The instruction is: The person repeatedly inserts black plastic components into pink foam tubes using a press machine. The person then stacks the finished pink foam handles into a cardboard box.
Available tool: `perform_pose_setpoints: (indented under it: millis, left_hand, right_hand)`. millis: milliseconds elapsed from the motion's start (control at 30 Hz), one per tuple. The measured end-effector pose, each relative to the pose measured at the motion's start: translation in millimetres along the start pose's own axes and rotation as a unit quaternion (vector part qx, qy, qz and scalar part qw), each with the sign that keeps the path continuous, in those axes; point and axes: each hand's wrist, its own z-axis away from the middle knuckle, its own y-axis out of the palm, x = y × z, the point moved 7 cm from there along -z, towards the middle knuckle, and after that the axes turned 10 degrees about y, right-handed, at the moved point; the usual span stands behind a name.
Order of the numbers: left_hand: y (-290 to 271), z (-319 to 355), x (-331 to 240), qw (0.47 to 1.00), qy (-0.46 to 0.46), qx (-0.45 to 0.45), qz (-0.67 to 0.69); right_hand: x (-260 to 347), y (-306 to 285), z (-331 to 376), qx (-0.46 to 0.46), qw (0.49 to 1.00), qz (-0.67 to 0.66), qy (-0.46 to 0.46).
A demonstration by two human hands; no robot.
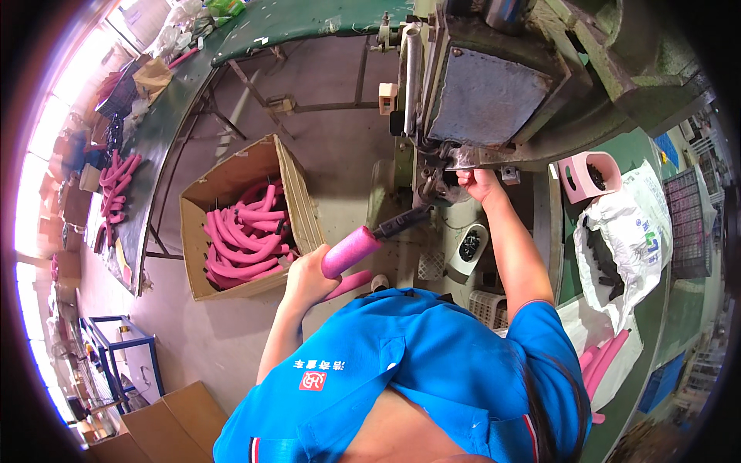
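Observation:
My left hand (307, 279) is wrapped round a pink foam-covered tube (352, 251). From the tube's far end a black plastic piece (403, 223) points toward the green press machine (494, 96). My right hand (480, 185) is up at the machine's working point, just under its head, with the fingers curled closed. Whatever those fingers hold, if anything, is hidden. Left of my left hand stands an open cardboard box (307, 202) holding many curved pink tubes (243, 238).
Right of the machine, a green table (652, 328) carries a pink container (575, 179) of small dark parts, a white sack (639, 231) with black pieces and several pink tubes (606, 366). A white bin (463, 258) sits low beneath the machine. A blue metal frame (127, 339) stands far left.

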Motion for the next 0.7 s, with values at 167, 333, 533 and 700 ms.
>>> perform_pose_setpoints:
  millis: [167,333,533,700]
  left_hand:
    - [-1,8,5,1.0,-0.015,-0.005,-0.014]
    - [1,7,11,1.0,-0.022,-0.009,0.009]
    - [0,2,5,1.0,-0.016,-0.002,0.016]
    - [0,-6,-4,1.0,0.012,0.019,0.013]
  right_hand:
    - [7,80,49,-0.002,0.984,0.177,-0.027]
    - [7,140,94,-0.004,0.964,0.257,-0.062]
    - [3,148,91,-0.036,0.953,0.285,-0.093]
    - [-16,139,92,-0.033,0.978,0.204,0.039]
